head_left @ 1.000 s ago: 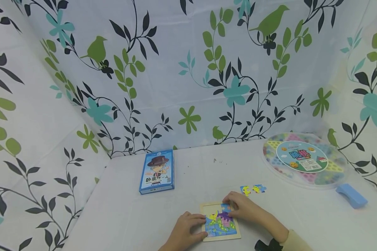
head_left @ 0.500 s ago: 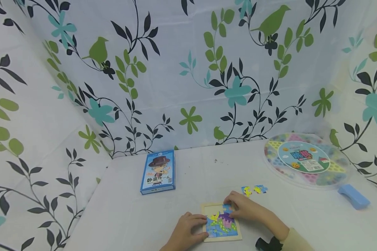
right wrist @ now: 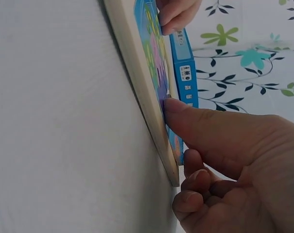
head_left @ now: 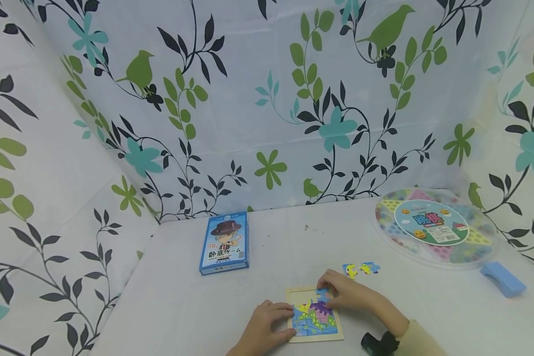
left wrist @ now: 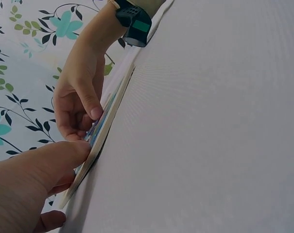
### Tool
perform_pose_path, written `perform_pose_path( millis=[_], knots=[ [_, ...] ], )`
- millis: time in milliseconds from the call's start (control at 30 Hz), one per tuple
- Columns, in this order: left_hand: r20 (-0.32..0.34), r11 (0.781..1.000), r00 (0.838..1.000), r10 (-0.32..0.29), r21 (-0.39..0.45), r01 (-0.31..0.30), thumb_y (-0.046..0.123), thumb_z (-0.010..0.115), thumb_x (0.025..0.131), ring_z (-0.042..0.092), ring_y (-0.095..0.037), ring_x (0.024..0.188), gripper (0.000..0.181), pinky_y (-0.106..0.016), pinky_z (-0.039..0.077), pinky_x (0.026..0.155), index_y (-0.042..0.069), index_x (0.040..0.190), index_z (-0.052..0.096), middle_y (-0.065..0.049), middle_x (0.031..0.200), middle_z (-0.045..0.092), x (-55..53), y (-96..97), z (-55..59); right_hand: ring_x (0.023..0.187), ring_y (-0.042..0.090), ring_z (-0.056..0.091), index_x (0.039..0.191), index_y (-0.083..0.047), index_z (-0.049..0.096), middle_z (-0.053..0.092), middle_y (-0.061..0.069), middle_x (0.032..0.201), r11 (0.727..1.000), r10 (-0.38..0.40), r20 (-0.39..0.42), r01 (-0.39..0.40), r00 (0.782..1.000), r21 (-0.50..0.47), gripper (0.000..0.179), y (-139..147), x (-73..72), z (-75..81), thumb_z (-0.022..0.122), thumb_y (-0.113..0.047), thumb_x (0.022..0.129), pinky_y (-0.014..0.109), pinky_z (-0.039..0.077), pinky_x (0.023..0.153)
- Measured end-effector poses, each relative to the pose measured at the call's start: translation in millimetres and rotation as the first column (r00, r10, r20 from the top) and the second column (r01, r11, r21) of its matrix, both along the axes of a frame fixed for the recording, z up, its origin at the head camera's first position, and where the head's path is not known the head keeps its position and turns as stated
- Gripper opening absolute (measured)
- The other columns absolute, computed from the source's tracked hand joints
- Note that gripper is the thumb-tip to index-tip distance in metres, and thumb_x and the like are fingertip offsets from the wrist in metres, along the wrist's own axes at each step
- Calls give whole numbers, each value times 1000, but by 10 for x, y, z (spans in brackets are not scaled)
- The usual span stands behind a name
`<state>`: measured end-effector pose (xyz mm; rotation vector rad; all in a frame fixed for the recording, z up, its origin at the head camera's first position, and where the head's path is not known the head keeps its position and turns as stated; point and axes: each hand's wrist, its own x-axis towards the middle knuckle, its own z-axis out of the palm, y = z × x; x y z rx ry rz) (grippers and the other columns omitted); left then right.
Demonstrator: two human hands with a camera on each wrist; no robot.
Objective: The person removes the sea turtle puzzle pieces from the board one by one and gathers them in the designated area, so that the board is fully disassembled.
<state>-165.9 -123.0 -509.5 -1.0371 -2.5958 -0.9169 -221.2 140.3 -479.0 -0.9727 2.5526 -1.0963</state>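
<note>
I start at the right grip point(head_left: 344, 296), a bare hand at the far right corner of the puzzle point(head_left: 313, 319): it holds that corner narrowly, with the thumb on the purple part of the picture and the other fingers bent at the edge. The left grip point(head_left: 266, 326) is wider, its thumb and fingers set apart and touching the left side of the wooden frame point(head_left: 318, 339). The puzzle lies flat between the two, near the front of the surface, mostly filled with blue, purple and yellow; pale wood shows at its far left (my left wrist view catches the frame almost edge-on).

A black wrist device point(head_left: 380, 343) sits on the right wrist, just ahead of a cream sleeve point(head_left: 420, 341). Just beyond the right hand I see loose pieces point(head_left: 369, 268) in blue and yellow, lying flat.

Further out, the surface point(head_left: 173, 306) wears a smooth white covering with a few small dark marks toward the back. A blue box point(head_left: 225, 243) with a cartoon figure in a brown hat lies face up at the far left. At the far right is a round, clear container point(head_left: 478, 237) with a printed label and many colours inside; a light blue block point(head_left: 503, 279) lies just in front of it.

Around the back and both sides hangs a white curtain point(head_left: 231, 123), printed with green birds, turquoise flowers and dark leafy stems.
</note>
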Motion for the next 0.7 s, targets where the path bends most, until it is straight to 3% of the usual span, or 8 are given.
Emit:
perform_pose_path(
  millis=[700],
  knots=[
    [23, 1000, 1000, 7, -4, -7, 39, 64, 80, 44, -1, 80, 33, -23, 38, 72, 13, 100, 68, 9, 106, 60, 29, 3, 46, 76, 10, 42, 99, -9, 60, 50, -5, 90, 999, -33, -11, 32, 999, -17, 34, -10, 7, 29, 75, -17, 69, 26, 39, 65]
  ],
)
